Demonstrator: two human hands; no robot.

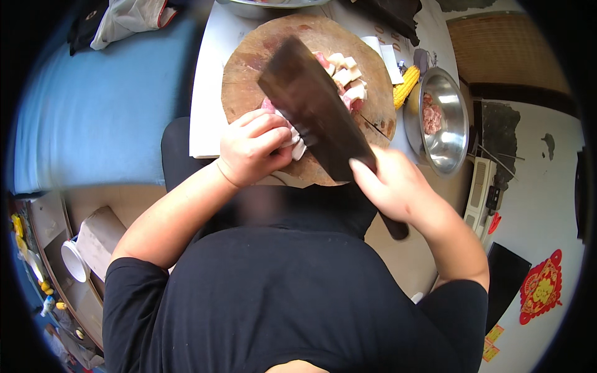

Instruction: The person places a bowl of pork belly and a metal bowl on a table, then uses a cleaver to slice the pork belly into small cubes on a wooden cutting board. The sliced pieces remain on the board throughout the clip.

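A dark, broad cleaver [314, 115] is gripped in my right hand [395, 183], its handle end sticking out below the palm. The blade slants over a round wooden chopping board [249, 78], its tip pointing up and left. My left hand [256, 146] has its fingers curled down on a piece of pale, fatty meat [299, 149] at the board's near left, close beside the blade. Beyond the blade, cut chunks of pink and white meat [346, 74] lie in a heap; the blade hides part of them.
Right of the board stands a steel bowl [457, 115] with pink meat pieces [431, 118] inside. A yellow corn cob [406, 86] lies between board and bowl. At the far edge another metal bowl [273, 9] shows partly. A blue-covered surface [112, 118] is on the left.
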